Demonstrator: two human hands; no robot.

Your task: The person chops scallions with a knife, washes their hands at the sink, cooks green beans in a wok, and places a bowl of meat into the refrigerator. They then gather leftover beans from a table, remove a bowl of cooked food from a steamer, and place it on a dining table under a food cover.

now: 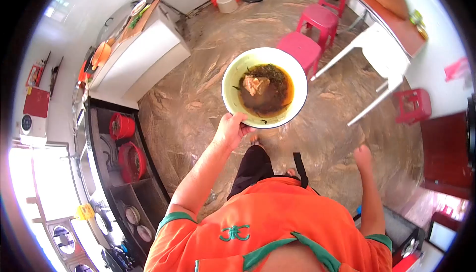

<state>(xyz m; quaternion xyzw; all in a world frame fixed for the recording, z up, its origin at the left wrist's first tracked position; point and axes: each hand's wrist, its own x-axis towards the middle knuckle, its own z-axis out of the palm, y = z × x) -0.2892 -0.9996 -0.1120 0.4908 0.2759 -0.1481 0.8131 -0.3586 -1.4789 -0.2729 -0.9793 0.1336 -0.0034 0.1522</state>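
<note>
My left hand (230, 131) grips the near left rim of a pale yellow-green enamel bowl (231, 89). The bowl is held out in front of me above the floor. Dark brown broth with leafy greens (271, 101) fills its lower part, and a chunk of what looks like cooked meat (254, 84) rises out of it. My right hand (363, 157) hangs out to the right, away from the bowl and near no object. Motion blur smears its fingers.
Pink plastic stools (299, 49) stand ahead, beside a brown-topped table (382, 12) and a white chair (379, 51). On the left is a counter (144, 56) with a cutting board and greens. Below it, open shelves hold red buckets (132, 162). A smaller stool (414, 106) is at right.
</note>
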